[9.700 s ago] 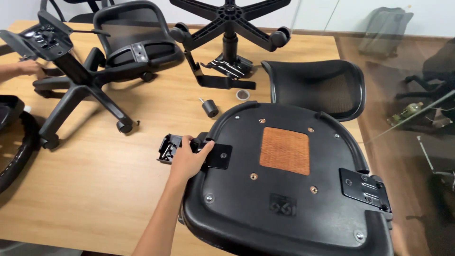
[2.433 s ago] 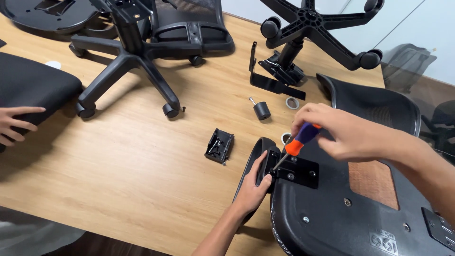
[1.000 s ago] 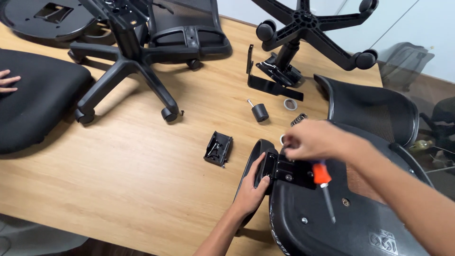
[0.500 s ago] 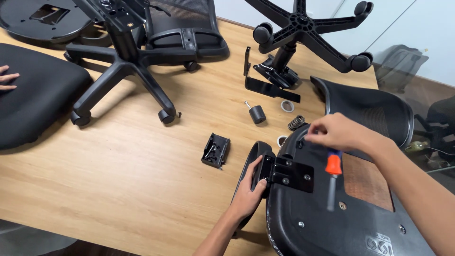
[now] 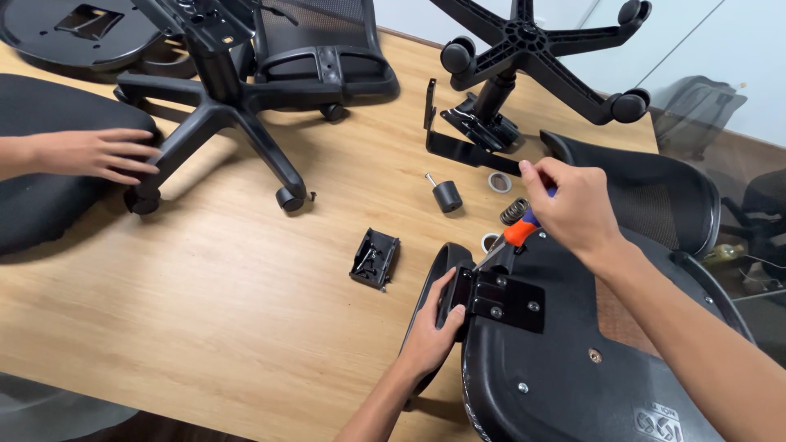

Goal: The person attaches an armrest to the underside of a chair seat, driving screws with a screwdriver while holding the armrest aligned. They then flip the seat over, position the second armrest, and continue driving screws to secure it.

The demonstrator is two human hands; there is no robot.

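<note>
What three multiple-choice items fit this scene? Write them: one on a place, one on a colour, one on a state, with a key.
1. Where does the small black caster lie?
A. On the wooden table, apart from the chair bases
B. In the left hand
C. On the floor

2. What colour is the handle of the screwdriver?
A. Green
B. Orange with blue
C. All black

3. What is the left hand doing?
A. Resting flat on the table
B. Holding the screwdriver
C. Gripping the black armrest at the metal bracket

Key: 1 A, it lies alone on bare wood below the upturned star base. 2 B, orange shows below the right hand, blue at its fingers. 3 C, its fingers wrap the armrest edge beside the bracket on the seat underside.
</note>
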